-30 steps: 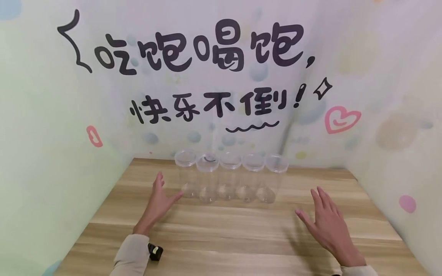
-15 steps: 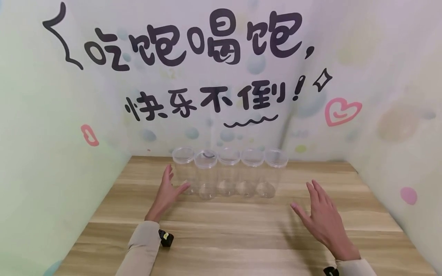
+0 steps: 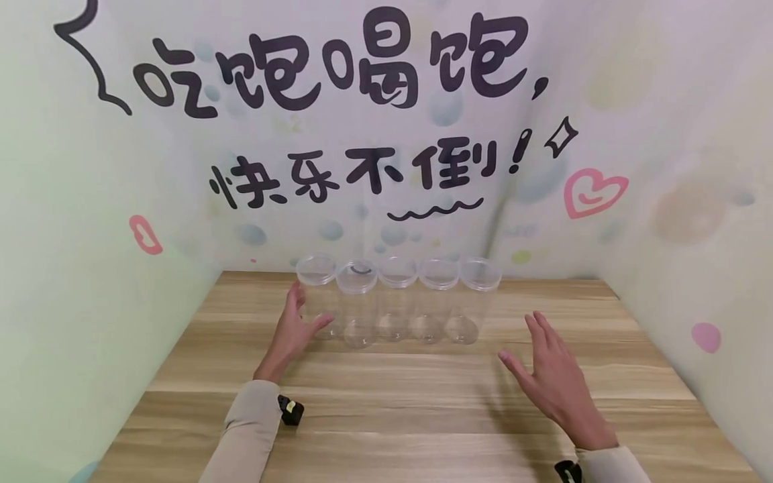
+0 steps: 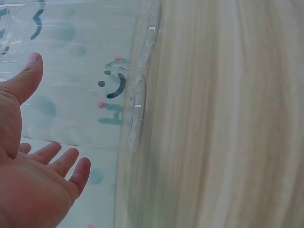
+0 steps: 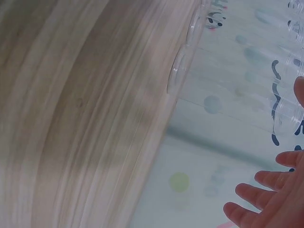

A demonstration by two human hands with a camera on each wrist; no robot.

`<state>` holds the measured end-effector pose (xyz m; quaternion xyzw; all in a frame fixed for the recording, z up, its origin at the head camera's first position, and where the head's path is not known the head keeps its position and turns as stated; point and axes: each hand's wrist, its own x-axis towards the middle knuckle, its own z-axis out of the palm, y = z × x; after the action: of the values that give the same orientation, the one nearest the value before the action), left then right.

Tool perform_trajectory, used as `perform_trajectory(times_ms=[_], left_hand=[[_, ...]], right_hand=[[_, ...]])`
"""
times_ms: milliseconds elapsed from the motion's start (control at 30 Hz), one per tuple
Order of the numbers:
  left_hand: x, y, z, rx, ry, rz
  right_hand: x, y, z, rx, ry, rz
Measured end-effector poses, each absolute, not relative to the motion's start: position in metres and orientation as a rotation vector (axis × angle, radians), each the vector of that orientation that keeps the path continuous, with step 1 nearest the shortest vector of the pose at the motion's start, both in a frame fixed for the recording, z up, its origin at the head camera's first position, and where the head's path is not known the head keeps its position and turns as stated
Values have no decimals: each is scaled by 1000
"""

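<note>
Several tall clear plastic jars [image 3: 397,302] with clear round lids stand upright in a row near the back of the table. The second jar from the left [image 3: 357,308] sits slightly forward of its neighbours. My left hand [image 3: 294,333] is at the leftmost jar [image 3: 317,292], thumb in front of it and fingers at its far left side. Contact with that jar cannot be told; in the left wrist view the thumb [image 4: 27,78] and fingers are spread apart. My right hand [image 3: 555,386] hovers right of the row, away from the jars, fingers extended and thumb apart.
The wood-grain table [image 3: 398,409] runs back to a pale printed backdrop [image 3: 386,235] with black lettering. Backdrop walls also rise along the left and right table edges. A small black device [image 3: 291,410] sits at the left wrist.
My left hand has moved right and forward to the leftmost jar. My right hand has shifted slightly left. The jars still stand in their row; the head view has shifted a little.
</note>
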<state>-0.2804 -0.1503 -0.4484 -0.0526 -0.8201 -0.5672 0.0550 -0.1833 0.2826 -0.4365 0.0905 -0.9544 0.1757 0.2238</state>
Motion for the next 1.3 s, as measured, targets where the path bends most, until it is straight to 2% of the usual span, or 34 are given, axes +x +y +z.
perform_trajectory(times_ms=[133,500,1100,1300], left_hand=[[-289,-153,-463,-152,-2492,-1698],[-285,-157,-465,-105,-2486,-1650],[-247,-165,-445,-134,-2506,-1521],[-231,-156,-429,-248,-2458,-1604]], right_hand=[[-184,278,-437,270,-2638,495],[-186,272,-436,286,-2650,502],[-189,258,-428,356,-2592,536],[-187,256,-425,366,-2590,549]])
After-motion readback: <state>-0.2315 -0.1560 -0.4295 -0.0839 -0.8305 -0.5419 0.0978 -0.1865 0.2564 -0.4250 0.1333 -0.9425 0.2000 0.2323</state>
